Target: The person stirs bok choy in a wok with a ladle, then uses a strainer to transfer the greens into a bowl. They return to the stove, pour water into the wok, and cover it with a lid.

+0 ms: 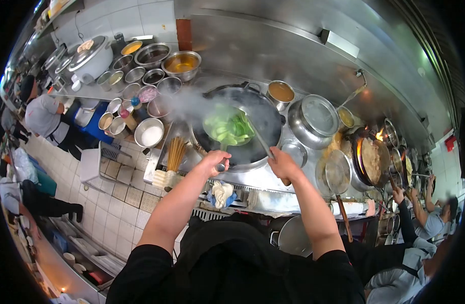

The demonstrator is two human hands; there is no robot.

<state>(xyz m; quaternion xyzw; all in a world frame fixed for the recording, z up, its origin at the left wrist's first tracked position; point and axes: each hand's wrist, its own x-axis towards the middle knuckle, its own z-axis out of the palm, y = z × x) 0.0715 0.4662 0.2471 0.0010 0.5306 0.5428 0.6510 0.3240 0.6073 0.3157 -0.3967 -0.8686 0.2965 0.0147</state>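
My left hand [216,162] is closed round the handle of what looks like a strainer, its bowl mostly hidden under bright green leafy vegetables [228,127]. These greens are above or in a large dark wok [266,114], and steam drifts off to the left. My right hand [284,165] grips a long-handled ladle [261,136] with a metal shaft and a wooden end. The ladle's shaft slants up to the right edge of the greens, where its head cannot be made out.
Left of the wok stand bowls of seasonings, a white powder bowl [151,133] and a bamboo brush [176,153]. At right are a lidded pot [313,121], a brown liquid pot [281,92], a mesh strainer [338,172] and a flaming wok [373,161]. Co-workers stand on both sides.
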